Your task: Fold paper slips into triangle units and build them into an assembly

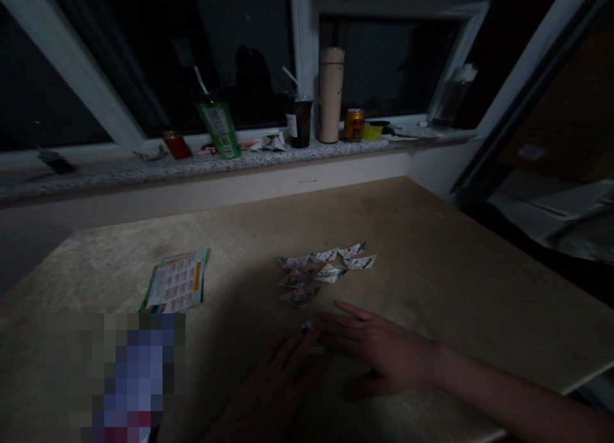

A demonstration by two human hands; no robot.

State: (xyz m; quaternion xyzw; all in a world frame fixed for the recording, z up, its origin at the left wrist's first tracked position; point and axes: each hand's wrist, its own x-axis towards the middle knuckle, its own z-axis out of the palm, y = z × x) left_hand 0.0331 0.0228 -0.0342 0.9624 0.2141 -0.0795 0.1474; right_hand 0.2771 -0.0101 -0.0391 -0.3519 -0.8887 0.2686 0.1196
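Observation:
On the table, a small piece of folded printed paper (308,325) lies mostly covered by my fingertips. My right hand (378,344) reaches in from the right, palm down, fingers stretched out flat over the paper and the thumb apart. From below comes my left hand (283,374), its extended fingers meeting the right fingertips at the paper; it is in deep shadow. Just beyond them sit several folded paper boats (330,273) in short rows. To the left is a stack of printed leaflets (176,282), green-edged with red print.
A pixelated patch (137,373) hides the lower left. Along the granite windowsill (268,158) stand a green bottle (219,128), a dark cup with a straw (299,122), a tall pink flask (330,96), an orange can (354,124) and a red jar (177,146). The table's right edge slopes toward me.

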